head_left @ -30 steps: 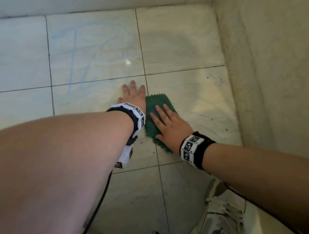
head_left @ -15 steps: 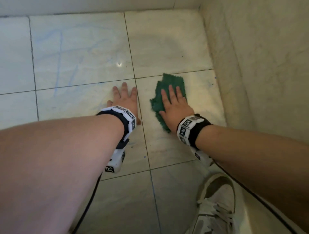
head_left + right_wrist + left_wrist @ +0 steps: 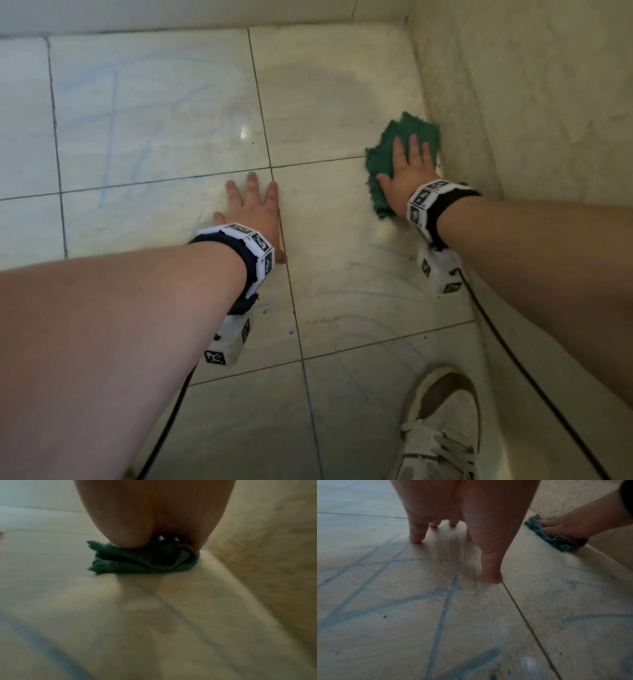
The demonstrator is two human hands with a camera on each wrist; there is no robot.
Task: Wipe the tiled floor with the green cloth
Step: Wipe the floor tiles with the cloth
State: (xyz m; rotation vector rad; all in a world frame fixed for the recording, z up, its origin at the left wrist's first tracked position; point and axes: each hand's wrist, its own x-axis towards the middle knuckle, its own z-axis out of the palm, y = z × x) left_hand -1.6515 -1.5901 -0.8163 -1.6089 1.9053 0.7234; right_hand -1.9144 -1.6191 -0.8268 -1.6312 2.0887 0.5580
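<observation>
a: right hand (image 3: 409,171), fingers straight and flat, presses the green cloth (image 3: 383,154) onto the tiled floor (image 3: 342,274); nothing is curled round it.

b: and where does the cloth sit?

a: bunched under the palm, right beside the wall (image 3: 531,102) on the person's right, on the tile near the far corner. the right wrist view shows it folded into soft, thick ridges.

b: how would it handle?

a: likely light, limp and a bit grippy. it looks ready to crumple or slip out from under a loose palm, so a flat press over its middle, or a pinch at the near folded edge, seems safest.

b: the other hand?

a: left hand (image 3: 253,212) lies spread on the bare floor, fingers straight, holding nothing, well apart from the cloth. it appears to be taking the person's weight.

b: arm poses?

a: both forearms reach forward and down, the right stretched further toward the wall. blue marks (image 3: 441,615) cross the tiles near the left hand, and a white shoe (image 3: 442,428) stands at the near edge.
</observation>
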